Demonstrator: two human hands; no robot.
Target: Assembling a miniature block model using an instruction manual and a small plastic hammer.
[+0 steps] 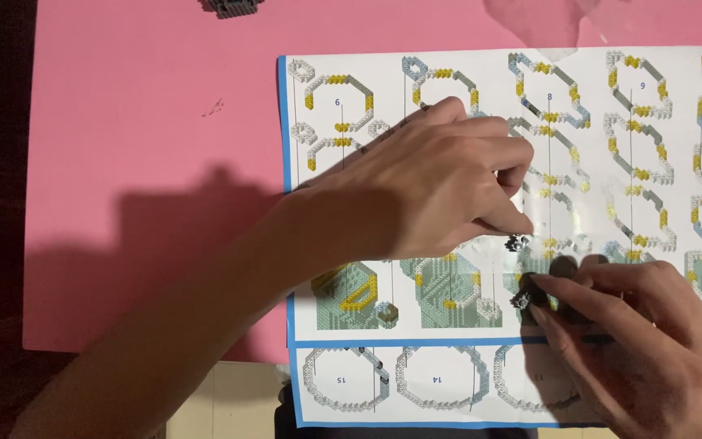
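Note:
My left hand (428,187) reaches across a printed building-instruction sheet (643,162), its fingertips pinched on a tiny dark brick piece (516,242). My right hand (635,341) lies at the lower right, its thumb and forefinger pinched on another tiny grey brick piece (522,302). The two pieces are close together, one above the other, over the middle of the sheet. The sheet shows step drawings of grey, yellow and pale blue brick rings.
The sheet lies on a pink surface (140,162). A small dark brick assembly (229,6) sits at the top edge. Clear plastic bags (562,20) lie at the top right. A dark area borders the pink surface on the left.

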